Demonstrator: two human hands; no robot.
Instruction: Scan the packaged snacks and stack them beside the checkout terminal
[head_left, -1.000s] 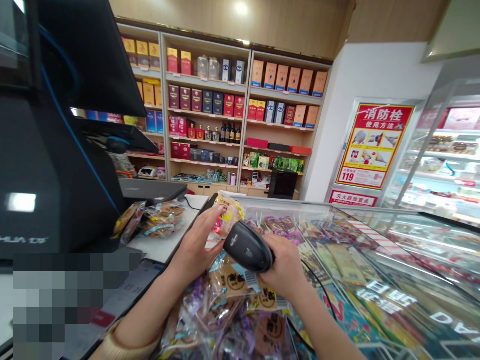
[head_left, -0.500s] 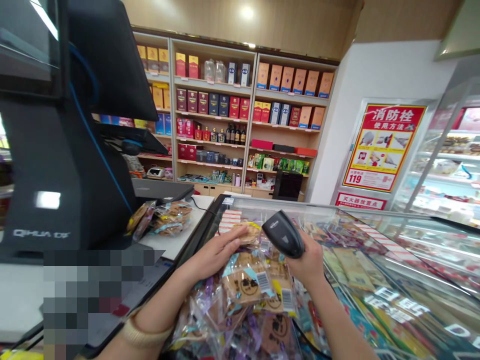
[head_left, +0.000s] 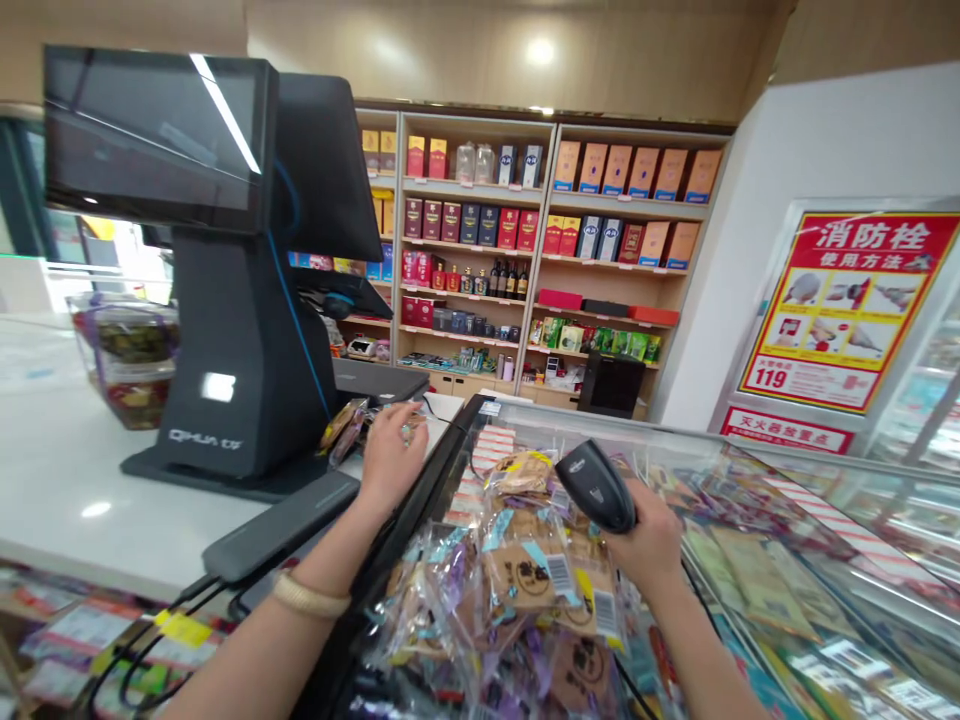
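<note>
My right hand (head_left: 649, 535) is wrapped round a black handheld barcode scanner (head_left: 596, 485), its head tilted up and to the left. Beside and below it lies a heap of clear snack packets (head_left: 529, 575) with brown contents, some showing barcodes, on the glass counter. One packet with yellow trim (head_left: 521, 472) lies at the heap's far end. My left hand (head_left: 396, 450) is over at the white counter, fingers outstretched and apart. It is above a smaller group of similar packets (head_left: 345, 432), which it partly covers; whether it touches them I cannot tell.
A black checkout terminal (head_left: 240, 370) with screens stands on the white counter (head_left: 67, 450) at left, a dark grey flat device (head_left: 281, 525) before it. The glass display counter (head_left: 750, 560) stretches right. Behind are shelves of boxes (head_left: 469, 225) and a red poster (head_left: 847, 310).
My left hand has left the yellow-trimmed packet and moved left to the packets by the terminal. My right hand still holds the scanner. The view has shifted left, showing more of the terminal.
</note>
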